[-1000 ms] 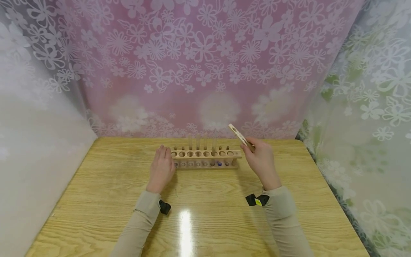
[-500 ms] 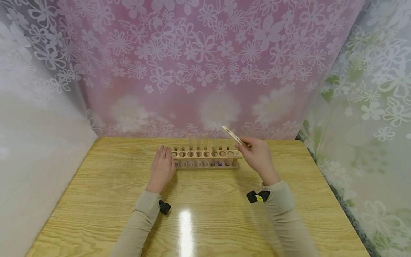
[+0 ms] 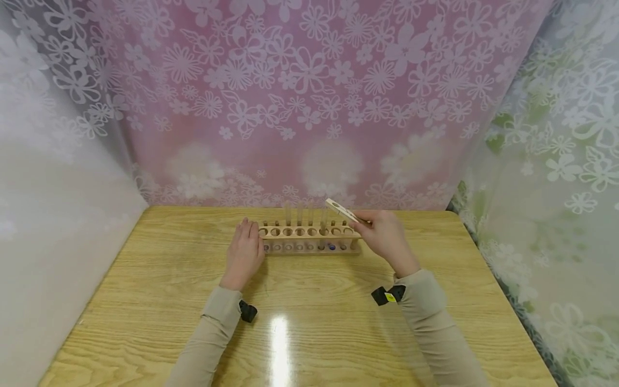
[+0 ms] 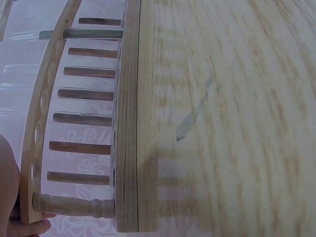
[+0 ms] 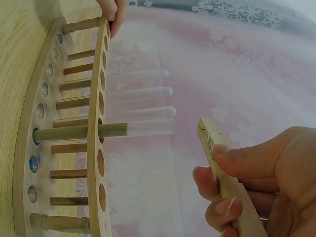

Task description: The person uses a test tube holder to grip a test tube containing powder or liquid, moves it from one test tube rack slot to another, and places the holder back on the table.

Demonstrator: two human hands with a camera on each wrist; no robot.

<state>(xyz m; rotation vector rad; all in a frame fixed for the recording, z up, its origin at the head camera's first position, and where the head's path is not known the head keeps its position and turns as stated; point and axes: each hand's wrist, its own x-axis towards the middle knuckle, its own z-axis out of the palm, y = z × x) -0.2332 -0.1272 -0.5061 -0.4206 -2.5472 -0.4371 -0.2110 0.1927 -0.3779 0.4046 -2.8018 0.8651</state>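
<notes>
A wooden test tube rack [image 3: 290, 237] stands toward the back of the table. My left hand [image 3: 243, 257] grips its left end, thumb and fingers at the end of the upper board in the right wrist view. One upright test tube [image 5: 64, 134] in the rack contains greenish-brown liquid, with clear glass above it. Three clear tubes [image 5: 143, 92] are upside down on pegs along the back, rounded ends up. My right hand [image 3: 387, 239] holds a wooden test tube clamp [image 5: 227, 185] between thumb and fingers. Over the rack's right part, its tip points left, near the liquid-filled tube's top.
The wood-grain table [image 3: 309, 290] extends in front of the rack. A pink floral curtain [image 3: 290, 107] hangs close behind it, and pale floral sheets [image 3: 570, 215] flank both sides. Blue colour shows in one base hollow [image 5: 33, 164]. Each wrist wears a black camera [image 3: 388, 295].
My right hand has moved left and its clamp has tipped lower, its tip coming toward the liquid-filled tube. The left hand and the rack stay in place.
</notes>
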